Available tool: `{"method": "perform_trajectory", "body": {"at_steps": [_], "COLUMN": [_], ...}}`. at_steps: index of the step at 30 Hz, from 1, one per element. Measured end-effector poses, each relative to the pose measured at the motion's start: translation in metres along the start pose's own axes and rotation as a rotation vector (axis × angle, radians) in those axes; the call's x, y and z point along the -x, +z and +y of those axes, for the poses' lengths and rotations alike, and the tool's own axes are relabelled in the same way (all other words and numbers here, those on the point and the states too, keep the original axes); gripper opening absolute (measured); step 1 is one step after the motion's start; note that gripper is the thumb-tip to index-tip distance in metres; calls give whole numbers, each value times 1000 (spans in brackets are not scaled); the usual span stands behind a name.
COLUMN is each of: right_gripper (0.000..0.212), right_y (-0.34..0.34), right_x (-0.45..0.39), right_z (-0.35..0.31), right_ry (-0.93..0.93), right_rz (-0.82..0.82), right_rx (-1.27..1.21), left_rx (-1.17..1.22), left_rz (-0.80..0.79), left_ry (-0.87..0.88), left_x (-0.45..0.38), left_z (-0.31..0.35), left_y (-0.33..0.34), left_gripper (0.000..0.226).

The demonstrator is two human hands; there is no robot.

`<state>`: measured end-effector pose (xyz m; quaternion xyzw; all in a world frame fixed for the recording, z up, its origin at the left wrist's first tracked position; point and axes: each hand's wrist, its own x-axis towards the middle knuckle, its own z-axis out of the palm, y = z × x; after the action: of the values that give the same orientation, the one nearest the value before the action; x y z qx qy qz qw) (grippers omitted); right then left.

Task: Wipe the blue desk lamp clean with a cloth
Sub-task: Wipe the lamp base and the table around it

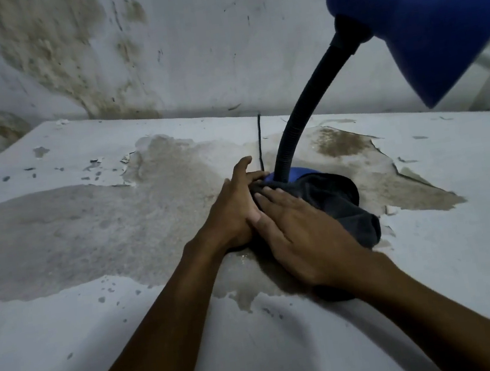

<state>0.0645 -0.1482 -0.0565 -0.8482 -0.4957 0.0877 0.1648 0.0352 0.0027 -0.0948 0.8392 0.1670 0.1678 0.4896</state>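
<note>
Two hands: both of ours are down at the foot of the lamp, side by side and touching each other.
Left hand (236, 210): it rests against the left edge of the lamp base, fingers fairly straight and relaxed, thumb lifted; we cannot see it gripping anything.
Right hand (301, 234): it lies flat on the cloth, fingers straight and together, pressing the fabric down rather than clutching it.
Cloth (338, 204): dark and bunched, draped over the front and right of the base, one end trailing onto the table toward us.
Lamp base (301, 174): blue, only a sliver showing behind the cloth, standing on the table.
Lamp neck (300, 119): black and ribbed, curving up and to the right from the base.
Lamp shade (420, 9): blue, high at the upper right, mouth tilted down and right.
Cord (260, 139): thin and dark, running back from the base toward the wall.
Table (85, 331): white paint peeling, with wide bare grey patches.
Wall (187, 37): pale, stained brown at the left.
</note>
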Motion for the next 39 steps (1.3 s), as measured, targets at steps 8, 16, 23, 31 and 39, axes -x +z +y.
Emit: {"method": "perform_trajectory", "body": {"at_steps": [8, 16, 23, 31, 39], "right_gripper": [60, 52, 52, 41, 53], "right_y": [-14, -5, -17, -40, -22], "right_x": [-14, 18, 20, -79, 5], "right_z": [48, 42, 55, 75, 64], "right_ry": [289, 39, 136, 146, 18], "right_rz": [93, 56, 70, -69, -40], "right_rx": [187, 118, 106, -22, 110], "left_rx": [-122, -94, -70, -89, -93], "left_rz": [-16, -36, -36, -31, -24], "left_ry": [0, 24, 45, 39, 48], "left_x": [5, 3, 1, 3, -1], "left_z": [-1, 0, -3, -1, -3], "left_y": [-1, -1, -2, -2, -1], "left_gripper": [149, 147, 150, 150, 152]}}
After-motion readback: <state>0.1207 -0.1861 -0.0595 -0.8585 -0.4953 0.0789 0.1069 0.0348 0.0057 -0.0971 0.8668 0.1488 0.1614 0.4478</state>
